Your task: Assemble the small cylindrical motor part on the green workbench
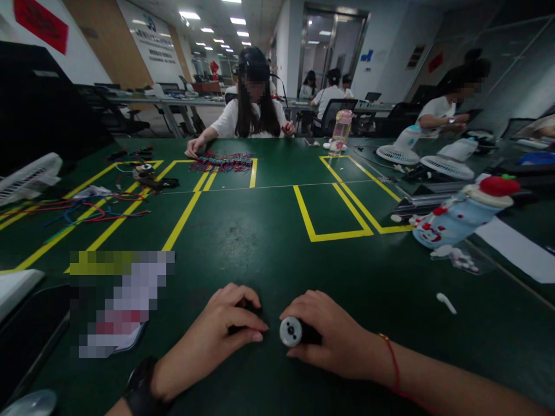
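I am watching both hands resting low on the green surface (269, 242), close together at its near edge. The right hand (329, 338) is curling shut around one small black cylinder (291, 331), turning its pale round end toward the camera, probably so the face can be checked. The left hand (221, 332) is closing over one dark piece (247, 315); I cannot tell what it is, since the fingers are hiding most of it. Across the surface I am counting one bundle of coloured wires (222, 162) under another person's hand, one pink bottle (340, 132) and two white fans (401, 149) lying near each other.
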`<state>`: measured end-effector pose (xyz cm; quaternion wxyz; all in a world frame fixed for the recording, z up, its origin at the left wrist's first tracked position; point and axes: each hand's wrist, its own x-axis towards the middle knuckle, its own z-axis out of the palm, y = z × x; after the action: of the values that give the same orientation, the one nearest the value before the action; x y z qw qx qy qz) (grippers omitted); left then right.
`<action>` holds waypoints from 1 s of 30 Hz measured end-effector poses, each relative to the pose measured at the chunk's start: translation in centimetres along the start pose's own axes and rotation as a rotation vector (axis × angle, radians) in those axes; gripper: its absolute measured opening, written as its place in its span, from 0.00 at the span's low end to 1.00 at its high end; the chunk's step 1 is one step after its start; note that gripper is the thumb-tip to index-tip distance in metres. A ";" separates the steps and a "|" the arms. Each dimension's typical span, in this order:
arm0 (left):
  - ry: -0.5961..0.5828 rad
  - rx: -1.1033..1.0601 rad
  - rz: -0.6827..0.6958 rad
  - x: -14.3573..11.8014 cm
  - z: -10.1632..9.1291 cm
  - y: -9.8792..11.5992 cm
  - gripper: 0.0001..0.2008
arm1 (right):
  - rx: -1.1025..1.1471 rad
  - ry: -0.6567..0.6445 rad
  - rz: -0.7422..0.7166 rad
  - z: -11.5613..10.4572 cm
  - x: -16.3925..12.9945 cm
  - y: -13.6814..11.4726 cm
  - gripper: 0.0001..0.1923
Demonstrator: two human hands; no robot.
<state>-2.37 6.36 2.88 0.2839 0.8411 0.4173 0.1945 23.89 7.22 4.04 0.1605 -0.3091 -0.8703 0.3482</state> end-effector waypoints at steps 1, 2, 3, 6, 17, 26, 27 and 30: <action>-0.004 -0.010 -0.002 0.0 0.0 0.0 0.09 | 0.002 -0.002 0.000 0.0 0.0 0.0 0.18; -0.008 -0.028 -0.009 0.0 -0.1 -0.2 0.09 | 0.006 -0.002 -0.001 0.0 0.1 0.0 0.18; -0.003 -0.047 -0.015 -0.1 -0.2 -0.3 0.10 | 0.010 -0.002 -0.002 -0.1 0.1 0.0 0.18; 0.051 -0.056 -0.051 -0.2 -0.8 -1.5 0.10 | 0.023 0.002 -0.002 -0.1 0.1 0.0 0.18; 0.157 0.055 -0.167 -0.6 -2.9 -4.2 0.11 | 0.019 -0.006 0.014 -0.3 -0.2 -0.2 0.20; -0.045 0.074 -0.043 -0.3 -1.0 0.3 0.10 | 0.000 0.007 -0.005 0.0 0.0 0.0 0.18; -0.034 0.035 -0.039 -0.2 -0.6 0.7 0.07 | -0.003 0.006 -0.007 0.1 0.0 0.0 0.18; 0.094 -0.183 -0.062 0.2 0.1 2.3 0.05 | -0.013 0.006 -0.008 0.1 0.1 0.0 0.18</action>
<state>-0.85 5.35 4.29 0.3455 0.7883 0.4367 0.2618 23.74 7.23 4.02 0.1625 -0.3079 -0.8733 0.3408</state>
